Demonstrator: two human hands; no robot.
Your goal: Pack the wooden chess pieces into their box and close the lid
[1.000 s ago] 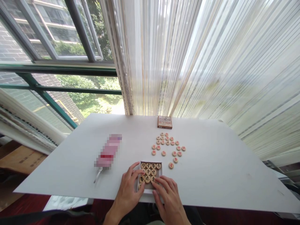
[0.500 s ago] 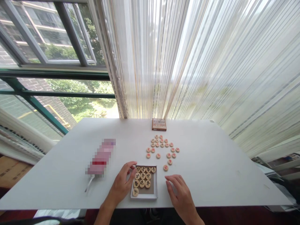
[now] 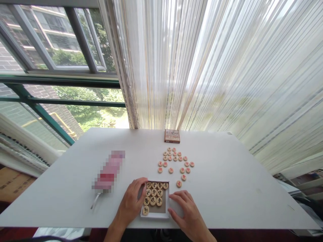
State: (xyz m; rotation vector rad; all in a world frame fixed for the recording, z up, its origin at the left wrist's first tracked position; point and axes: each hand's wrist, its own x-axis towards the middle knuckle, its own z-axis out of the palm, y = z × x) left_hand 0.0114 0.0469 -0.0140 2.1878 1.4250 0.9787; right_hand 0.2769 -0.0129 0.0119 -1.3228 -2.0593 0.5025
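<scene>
A shallow white box (image 3: 167, 203) lies at the near edge of the white table (image 3: 227, 188), holding several round wooden chess pieces with black characters (image 3: 154, 193). My left hand (image 3: 131, 203) rests against the box's left side, thumb curled over its far left corner. My right hand (image 3: 185, 209) presses against the box's right side with fingers bent. Neither hand holds a piece. Several loose pieces with red characters (image 3: 175, 160) lie scattered beyond the box.
A small brown box lid (image 3: 172, 136) sits at the far side of the table near the striped curtain (image 3: 214, 67). A pink, blurred-out packet (image 3: 109, 171) with a cord lies to the left. Windows with green frames stand behind.
My right hand left the inside of the box, drew off to the right, then came back against its right wall. My left hand stayed at the left side.
</scene>
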